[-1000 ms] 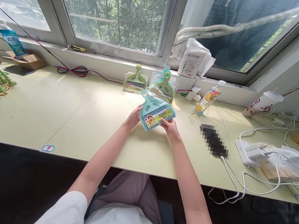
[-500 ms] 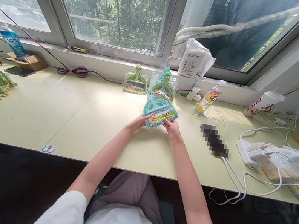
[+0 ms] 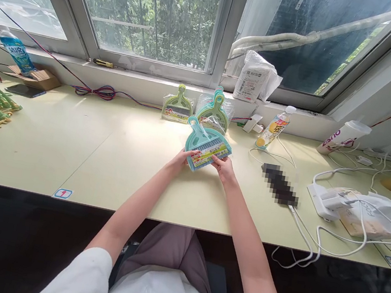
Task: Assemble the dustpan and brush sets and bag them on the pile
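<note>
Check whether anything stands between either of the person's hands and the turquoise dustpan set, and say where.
Nothing visible does, apart from any clear wrapping, which is hard to make out. The left hand holds the turquoise dustpan set at its lower left, the right hand at its lower right. The other dustpans stand beyond it.

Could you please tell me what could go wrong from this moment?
The left hand and right hand grip the blue dustpan set near its lower edge, so its upper end might tip away. The other dustpan sets, upright behind it, could be knocked if it moves forward. White cables droop past the front of the table, where the right arm might snag them.
</note>
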Available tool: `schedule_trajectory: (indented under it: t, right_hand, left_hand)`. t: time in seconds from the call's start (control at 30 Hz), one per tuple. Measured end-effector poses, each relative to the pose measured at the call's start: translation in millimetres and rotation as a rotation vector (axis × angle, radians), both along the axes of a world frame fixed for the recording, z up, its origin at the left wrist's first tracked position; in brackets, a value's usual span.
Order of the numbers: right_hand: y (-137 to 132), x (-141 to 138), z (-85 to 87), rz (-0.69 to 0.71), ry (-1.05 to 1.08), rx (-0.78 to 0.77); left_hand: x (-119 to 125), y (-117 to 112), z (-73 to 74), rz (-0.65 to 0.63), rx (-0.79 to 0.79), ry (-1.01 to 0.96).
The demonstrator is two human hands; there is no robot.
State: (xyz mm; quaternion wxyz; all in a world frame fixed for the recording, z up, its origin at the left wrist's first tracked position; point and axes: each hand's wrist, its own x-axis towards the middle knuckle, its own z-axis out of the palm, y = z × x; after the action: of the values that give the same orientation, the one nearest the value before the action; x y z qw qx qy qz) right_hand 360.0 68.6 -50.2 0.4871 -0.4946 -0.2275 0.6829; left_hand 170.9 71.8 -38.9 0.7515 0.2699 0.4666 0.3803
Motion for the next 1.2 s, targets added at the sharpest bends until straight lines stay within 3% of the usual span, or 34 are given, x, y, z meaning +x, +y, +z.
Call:
schedule_trajectory:
  t: [0.23,0.3,0.5,0.97,1.2]
  right_hand:
    - [0,2,-3.4,-0.139,0.044,0.035]
    - [1,3,-4.4,-0.146,0.052,0.035]
    - [0,-1,-6.2,-0.110,0.053,0.001]
    - [3,5,-12.6,-0.061,0.011,-0.064]
    - [4,4,-15.2,-0.006,-0.006,-0.079]
  left_hand:
    - [7,-13,11.5,-0.329,0.033,-0.195]
    - [7,-11,11.5,-0.302,0.054,-0.213]
    - [2,1,3.7,-0.067,0.155,-0.198]
    - [4,-1,-11.4,-0.069,0.046,-0.025]
    - [4,1,-11.5,-0.022,0.011,-0.037]
